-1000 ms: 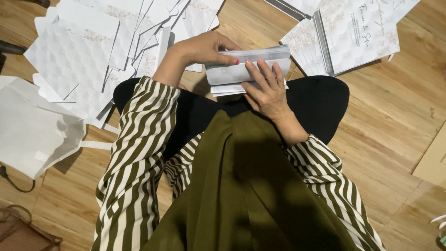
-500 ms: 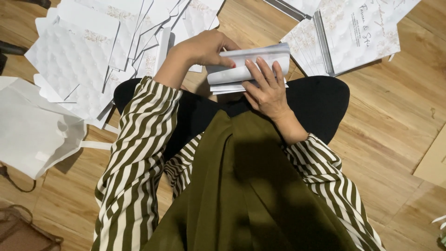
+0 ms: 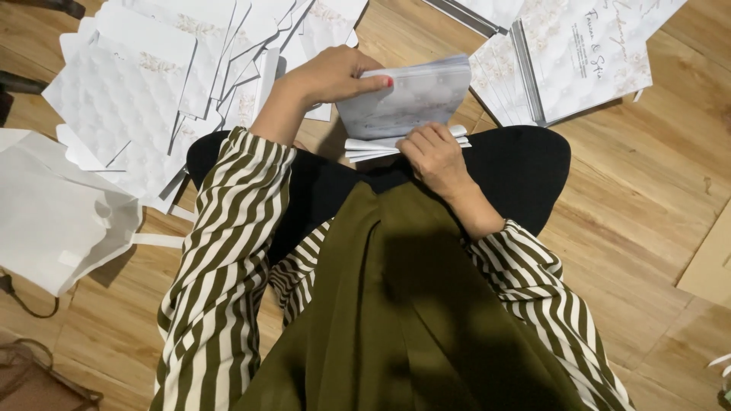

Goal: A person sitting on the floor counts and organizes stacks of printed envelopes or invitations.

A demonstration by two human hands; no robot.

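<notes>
I sit on a wooden floor with a small stack of white cards [image 3: 365, 146] resting on my black-clad lap. My left hand [image 3: 329, 74] grips the top edge of one grey-white patterned card [image 3: 407, 97] and tilts it upright, its face toward me. My right hand [image 3: 435, 156] holds the lower edge of that card and presses on the stack beneath. Both arms wear olive and white striped sleeves.
A spread pile of white quilted-pattern cards [image 3: 129, 99] lies on the floor to the left. A neat stack of printed cards [image 3: 586, 57] sits at the upper right. A white fabric bag [image 3: 53, 213] lies at the left, and a brown cardboard piece [image 3: 712, 259] at the right edge.
The top card has been lifted from lying flat on the stack to standing tilted up. My right hand slid down to its lower edge.
</notes>
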